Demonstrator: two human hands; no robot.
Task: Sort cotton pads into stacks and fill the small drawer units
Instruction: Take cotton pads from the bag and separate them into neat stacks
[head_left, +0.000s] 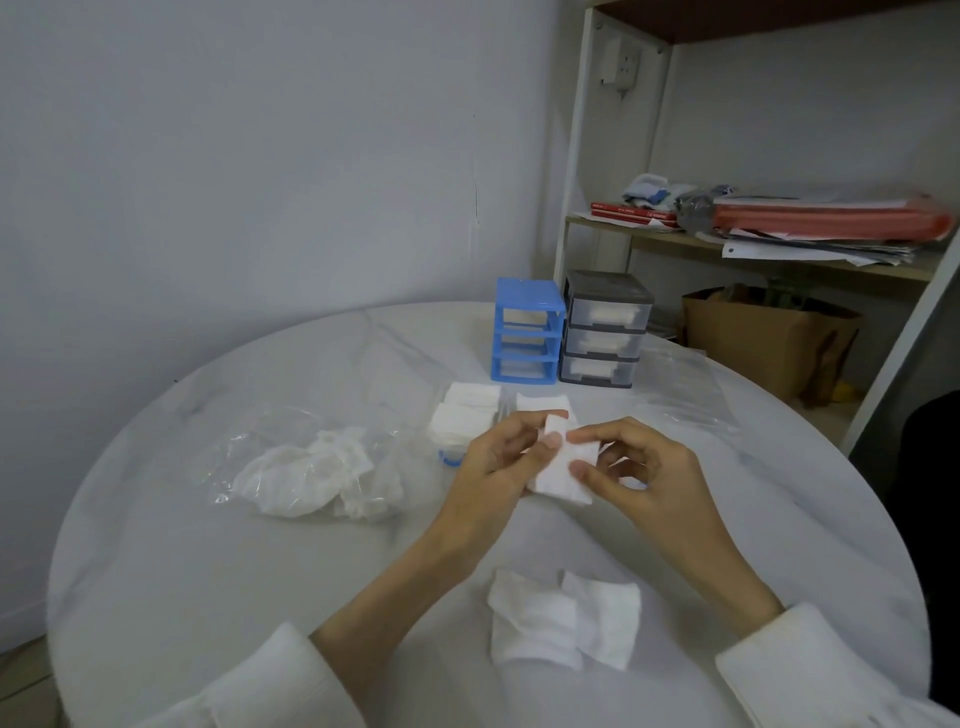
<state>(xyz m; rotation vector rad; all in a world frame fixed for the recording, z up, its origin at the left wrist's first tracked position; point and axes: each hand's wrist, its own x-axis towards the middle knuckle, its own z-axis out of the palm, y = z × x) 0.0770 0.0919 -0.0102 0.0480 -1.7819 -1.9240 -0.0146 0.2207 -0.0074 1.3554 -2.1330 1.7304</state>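
left hand (498, 462) and right hand (636, 467) both pinch 1 cotton pad (563, 470) above the table (208, 545), near the stacks (467, 413). risk: thin layers may peel apart, or the pad slips.

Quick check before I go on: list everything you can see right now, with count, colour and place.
Held pad: one, white, pinched between both hands above the table.
Pad stacks: about three, white, mid-table before the drawers.
Loose pads: two, white, overlapping at the near edge.
Bag: one, clear, crumpled white material inside, left of the hands.
Blue drawers: one unit, three tiers, far side.
Grey drawers: one unit, three tiers, white contents, right of the blue.
Empty bags: clear, count unclear, right of the drawers.
Table: one, round, white.
Shelf: one, papers and red folders on it.
Left hand: pinches the pad.
Right hand: pinches the pad.
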